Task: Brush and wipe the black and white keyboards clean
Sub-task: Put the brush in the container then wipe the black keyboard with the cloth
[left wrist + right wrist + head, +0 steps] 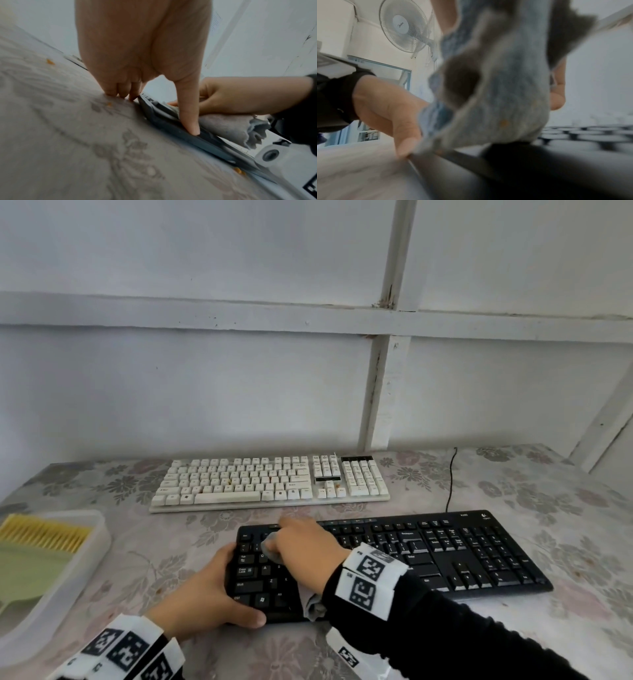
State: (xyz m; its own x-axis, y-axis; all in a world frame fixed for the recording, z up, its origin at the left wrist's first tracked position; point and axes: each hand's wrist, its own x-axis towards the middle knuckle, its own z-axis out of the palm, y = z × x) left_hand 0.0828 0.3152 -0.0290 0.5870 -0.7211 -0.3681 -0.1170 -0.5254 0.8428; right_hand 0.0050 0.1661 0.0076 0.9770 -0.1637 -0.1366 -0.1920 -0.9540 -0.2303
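Observation:
The black keyboard (445, 556) lies near the table's front, the white keyboard (270, 481) behind it by the wall. My left hand (224, 587) grips the black keyboard's left end, thumb along its front edge (188, 115), fingers curled at the side edge. My right hand (305, 542) holds a grey cloth (270, 546) bunched on the upper-left keys; the cloth's loose tail (313, 606) trails over the front edge. The wrist views show the cloth (228, 127) (496, 81) close up, resting on the black keyboard (590, 138).
A translucent tray (99, 542) at the left holds a green brush with yellow bristles (44, 534). A thin black cable (451, 481) runs from the black keyboard toward the wall. Orange crumbs (50, 62) dot the floral tablecloth (565, 508).

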